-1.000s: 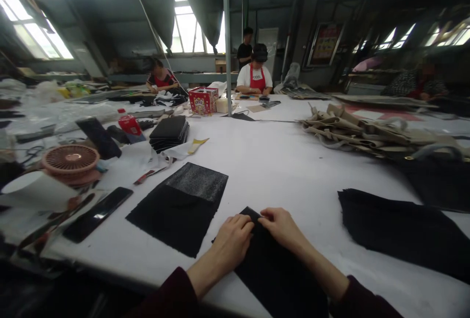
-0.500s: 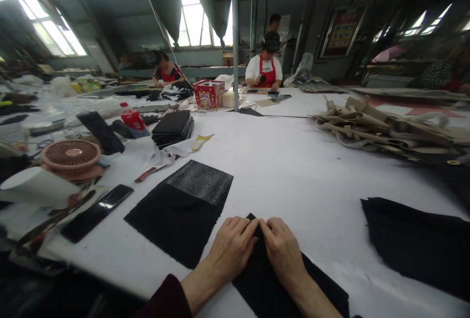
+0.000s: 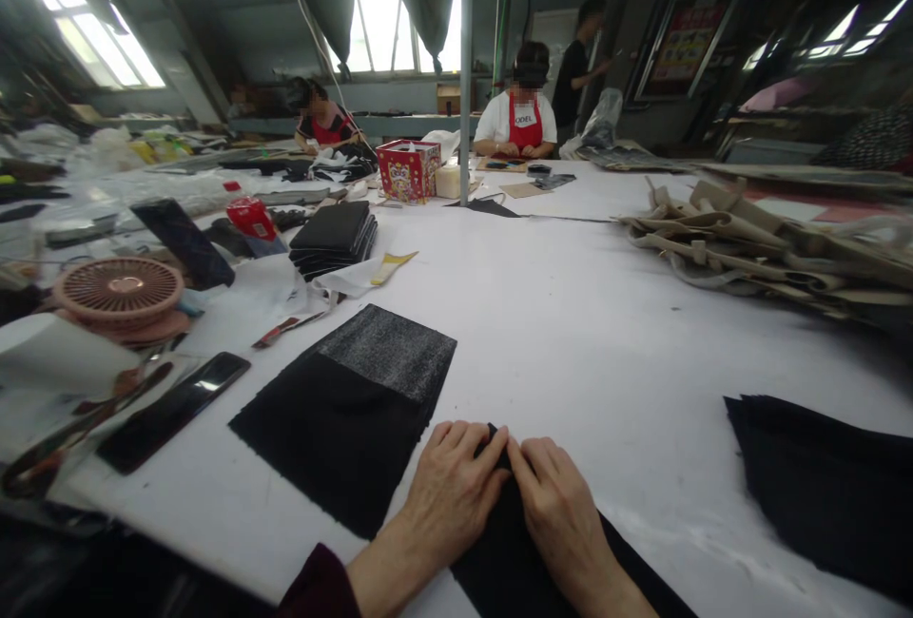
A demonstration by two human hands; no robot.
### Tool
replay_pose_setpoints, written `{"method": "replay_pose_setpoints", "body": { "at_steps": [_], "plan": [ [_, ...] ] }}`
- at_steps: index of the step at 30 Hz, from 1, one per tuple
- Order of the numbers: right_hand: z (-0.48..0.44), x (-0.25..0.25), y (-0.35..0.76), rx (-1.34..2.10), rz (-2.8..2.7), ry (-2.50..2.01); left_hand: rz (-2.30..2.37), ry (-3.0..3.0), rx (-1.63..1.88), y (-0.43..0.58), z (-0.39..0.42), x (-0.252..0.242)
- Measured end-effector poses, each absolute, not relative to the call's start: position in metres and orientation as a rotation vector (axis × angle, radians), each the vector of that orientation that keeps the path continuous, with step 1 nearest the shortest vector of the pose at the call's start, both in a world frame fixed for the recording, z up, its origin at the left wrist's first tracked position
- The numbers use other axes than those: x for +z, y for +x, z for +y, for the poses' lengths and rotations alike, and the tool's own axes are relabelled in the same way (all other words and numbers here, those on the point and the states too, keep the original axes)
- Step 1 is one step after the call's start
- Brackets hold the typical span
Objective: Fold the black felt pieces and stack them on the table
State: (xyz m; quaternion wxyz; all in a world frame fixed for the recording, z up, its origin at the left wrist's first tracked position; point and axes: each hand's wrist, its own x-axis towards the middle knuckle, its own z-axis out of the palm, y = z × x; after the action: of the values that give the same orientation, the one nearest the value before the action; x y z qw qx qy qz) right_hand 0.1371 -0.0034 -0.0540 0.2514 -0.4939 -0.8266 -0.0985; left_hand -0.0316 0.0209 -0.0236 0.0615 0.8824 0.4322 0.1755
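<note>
A piece of black fabric [image 3: 519,556] lies on the white tabletop in front of me, its far corner under my fingertips. My left hand [image 3: 456,475] is closed on that corner, thumb and forefinger pinching the cloth. Close beside it, my right hand [image 3: 553,494] pinches the same edge, the fingertips of both hands almost touching. Part of the fabric is hidden under my hands and forearms. Left of my hands lies a flat stack of black cloth pieces [image 3: 335,437], with a speckled grey patch [image 3: 392,352] across its far end.
More black fabric [image 3: 827,485] lies at the right. Left are a phone [image 3: 175,414], a pink fan [image 3: 121,290], a red-labelled bottle [image 3: 251,217] and a stack of black folded pieces [image 3: 334,238]. Tan pieces [image 3: 770,238] are heaped far right. Co-workers sit across the table beyond a pole [image 3: 466,76].
The view has shifted slightly. Both hands still pinch the fabric's far corner, with the fingers moved a little along it. In the background, a standing person has moved right.
</note>
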Motion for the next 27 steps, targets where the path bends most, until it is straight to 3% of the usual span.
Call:
{"method": "replay_pose_setpoints", "body": {
  "at_steps": [27],
  "plan": [
    [-0.0036, -0.0544, 0.1361, -0.222, -2.265, -1.362, 1.346, 2.604, 0.541, -0.0324, 0.0224, -0.0251]
  ]
}}
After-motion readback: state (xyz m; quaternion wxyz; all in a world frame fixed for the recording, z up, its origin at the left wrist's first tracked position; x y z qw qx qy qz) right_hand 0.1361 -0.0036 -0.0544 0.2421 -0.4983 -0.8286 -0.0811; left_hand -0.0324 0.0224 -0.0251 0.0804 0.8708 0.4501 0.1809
